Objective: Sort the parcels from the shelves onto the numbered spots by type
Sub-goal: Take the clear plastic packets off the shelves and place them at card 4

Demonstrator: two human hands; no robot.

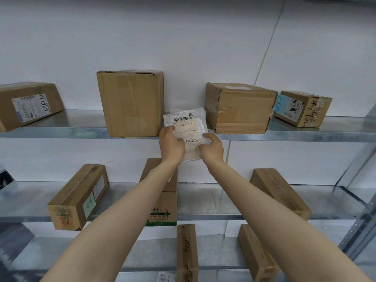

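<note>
**As both grips close on it, a flat parcel stands at the upper shelf's front edge**

While the two bare forearms reach up and forward, the left grip (172, 143) clasps the lower left edge of a flat white parcel (189, 123), its fingers curled onto the printed label. The right grip (211, 148) is likewise clenched on the parcel's lower right edge, with fingertips pressed on the face. The parcel is a thin plastic mailer with barcodes and a line of code on its label. It stands upright, facing the camera, in front of the upper shelf (81, 127). Its top half is in the gap between a tall box (130, 102) on its left and a wide box (240, 108) on its right, and its bottom hangs below the shelf's edge. I cannot tell whether it touches the shelf.

Further right on the same shelf lies a small box (301, 108) with a blue label and black handwriting. At the far left lies a labelled box (26, 104) with marker writing.

The middle shelf (213, 200) carries a long box (79, 196) with a green note, a green-printed box (162, 208) partly hidden by the left forearm, and a plain long box (280, 194). On the lower shelf (142, 253) stand a taped narrow box (187, 253) and another brown box (256, 255). A white wall (183, 37) backs the shelves.
</note>
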